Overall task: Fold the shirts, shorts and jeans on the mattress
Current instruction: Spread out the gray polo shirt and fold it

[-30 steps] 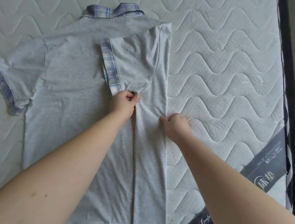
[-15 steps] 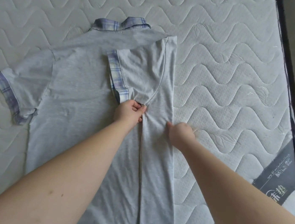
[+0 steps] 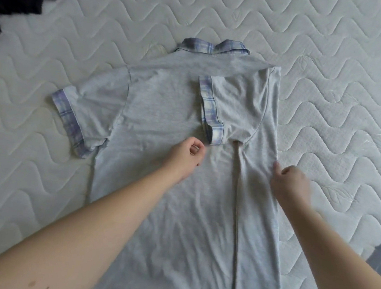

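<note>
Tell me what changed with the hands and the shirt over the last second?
The left hand let go of the fabric under the folded-in sleeve and drew back to the left, fingers loosely curled and holding nothing. The right hand kept its place at the folded edge of the grey shirt. The fold and the flat left sleeve stayed as they were on the mattress.

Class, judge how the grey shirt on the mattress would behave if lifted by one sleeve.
The grey shirt would probably droop limply: its thin cloth wrinkles and lies flat on the mattress. Its folded right side would likely fall open, since nothing pins it.
</note>
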The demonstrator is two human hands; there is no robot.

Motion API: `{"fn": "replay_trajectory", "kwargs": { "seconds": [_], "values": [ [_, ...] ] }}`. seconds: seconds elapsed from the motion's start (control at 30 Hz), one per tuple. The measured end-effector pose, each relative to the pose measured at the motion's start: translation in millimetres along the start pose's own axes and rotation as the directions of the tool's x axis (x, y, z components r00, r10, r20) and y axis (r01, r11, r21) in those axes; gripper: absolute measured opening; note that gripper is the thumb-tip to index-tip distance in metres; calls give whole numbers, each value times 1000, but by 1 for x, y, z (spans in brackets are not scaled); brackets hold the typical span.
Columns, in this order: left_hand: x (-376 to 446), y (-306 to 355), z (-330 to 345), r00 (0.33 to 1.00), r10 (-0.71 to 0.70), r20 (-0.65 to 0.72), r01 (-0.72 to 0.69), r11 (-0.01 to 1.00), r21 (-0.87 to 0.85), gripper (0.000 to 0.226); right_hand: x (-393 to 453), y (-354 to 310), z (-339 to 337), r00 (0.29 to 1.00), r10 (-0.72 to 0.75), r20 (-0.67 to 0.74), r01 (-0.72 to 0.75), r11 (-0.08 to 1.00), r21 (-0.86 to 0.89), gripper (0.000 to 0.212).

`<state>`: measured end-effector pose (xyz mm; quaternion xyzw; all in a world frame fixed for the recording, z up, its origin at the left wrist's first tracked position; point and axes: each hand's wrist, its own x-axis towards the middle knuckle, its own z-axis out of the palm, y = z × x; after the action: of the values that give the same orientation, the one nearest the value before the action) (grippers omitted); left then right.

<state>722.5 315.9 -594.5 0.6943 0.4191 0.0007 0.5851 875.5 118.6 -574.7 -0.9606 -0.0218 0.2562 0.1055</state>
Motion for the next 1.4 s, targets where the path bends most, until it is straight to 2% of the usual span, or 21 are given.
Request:
{"fn": "replay_trajectory", "kwargs": {
  "seconds": [0.07, 0.17, 0.33, 0.4, 0.47, 0.57, 0.67, 0.73, 0.83, 0.9, 0.97, 1.1, 1.17, 1.33, 1.4],
  "values": [
    [-10, -12, -30, 998, 61, 22, -63, 993, 103, 9, -25, -29, 11, 980, -145, -135, 154, 987, 55, 37],
    [-10, -18, -74, 997, 73, -25, -71, 992, 100, 14, -53, -87, 32, 913, -355, -202, 386, 911, 145, 27],
    [34, -10, -158, 947, 118, -299, -68, 983, 170, 16, -67, -184, 55, 854, -513, -88, 512, 798, 319, 19],
    [52, -11, -188, 917, 149, -370, -62, 969, 238, 16, -68, -217, 65, 805, -593, -10, 555, 747, 367, 26],
    [71, -15, -214, 896, 183, -405, -34, 937, 348, 28, -65, -245, 75, 757, -649, 77, 579, 721, 380, 37],
    [97, -17, -242, 891, 161, -425, 48, 896, 442, 40, -56, -280, 88, 732, -651, 199, 546, 736, 400, 49],
    [120, -13, -251, 907, 183, -379, 38, 861, 507, 43, -47, -308, 94, 760, -597, 258, 438, 763, 475, 53],
    [136, -5, -248, 919, 216, -328, 4, 829, 559, 41, -40, -320, 98, 786, -564, 251, 385, 766, 515, 54],
    [160, 13, -234, 941, 248, -230, -42, 761, 647, 35, -31, -324, 97, 820, -531, 214, 411, 806, 426, 56],
    [174, 26, -223, 964, 186, -189, -20, 761, 649, 35, -28, -319, 95, 818, -533, 216, 438, 820, 368, 58],
    [186, 39, -217, 984, 67, -167, 55, 772, 633, 38, -23, -313, 91, 810, -544, 218, 451, 816, 361, 59],
    [199, 63, -223, 993, -114, -13, 88, 685, 723, 32, -11, -310, 91, 803, -539, 254, 425, 817, 391, 56],
    [203, 72, -225, 995, -92, -34, 88, 684, 724, 27, -7, -311, 95, 817, -509, 269, 344, 806, 482, 52],
    [206, 65, -229, 966, -24, -257, 189, 746, 639, 33, -3, -332, 104, 803, -523, 285, 183, 672, 718, 56],
    [204, 52, -237, 965, -22, -261, 191, 743, 642, 24, -2, -345, 109, 799, -526, 293, 140, 636, 759, 58]
  ]
}}
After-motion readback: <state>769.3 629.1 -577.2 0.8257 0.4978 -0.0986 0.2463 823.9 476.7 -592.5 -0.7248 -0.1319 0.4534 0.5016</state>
